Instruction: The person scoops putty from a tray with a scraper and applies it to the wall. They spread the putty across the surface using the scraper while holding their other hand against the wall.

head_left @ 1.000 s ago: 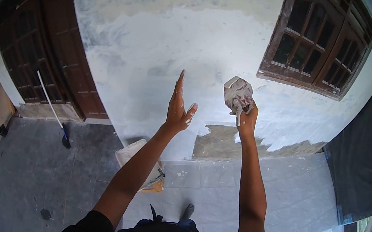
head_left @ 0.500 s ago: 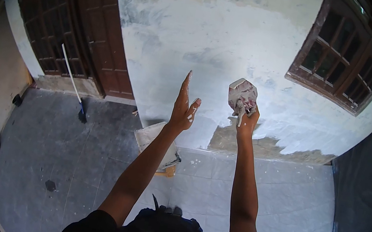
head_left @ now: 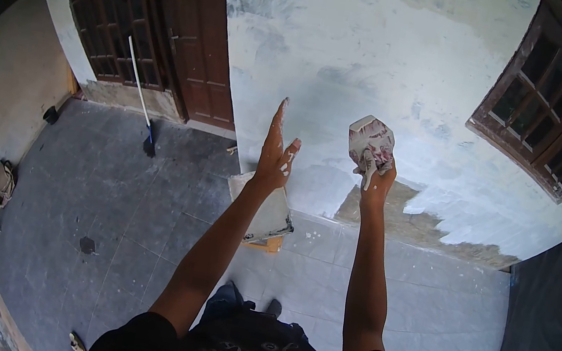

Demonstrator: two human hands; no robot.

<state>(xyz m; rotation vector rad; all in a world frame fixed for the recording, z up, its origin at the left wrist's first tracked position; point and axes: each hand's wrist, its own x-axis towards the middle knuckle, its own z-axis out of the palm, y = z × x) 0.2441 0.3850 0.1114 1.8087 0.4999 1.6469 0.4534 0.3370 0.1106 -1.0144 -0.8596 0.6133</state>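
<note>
My right hand [head_left: 377, 180] grips a reddish, many-sided object [head_left: 370, 138] smeared with whitish putty. Its exact kind cannot be made out. Held up in front of the wall [head_left: 331, 95], it stands above my wrist, with my putty-streaked fingers closed round its lower end. To its left, my left hand [head_left: 278, 153] is raised with the fingers stretched out, open and holding nothing. White smears show on its fingers and thumb. Both hands appear apart from the wall, which is unevenly coated in white. Partly behind my left forearm lies a putty-stained board or tray [head_left: 271, 211].
An orange support [head_left: 268, 245] stands under the tray. Brown doors [head_left: 194, 27] are at the left, with a long-handled broom [head_left: 139, 92] leaning there. At the right is a wooden window [head_left: 546, 101]. A dark sheet [head_left: 548, 309] hangs at the far right. Grey tiles [head_left: 139, 226] cover the floor.
My view has turned left, so the doors, window and tray sit farther right in it. My right hand still holds the smeared object, and my left hand stays open.
</note>
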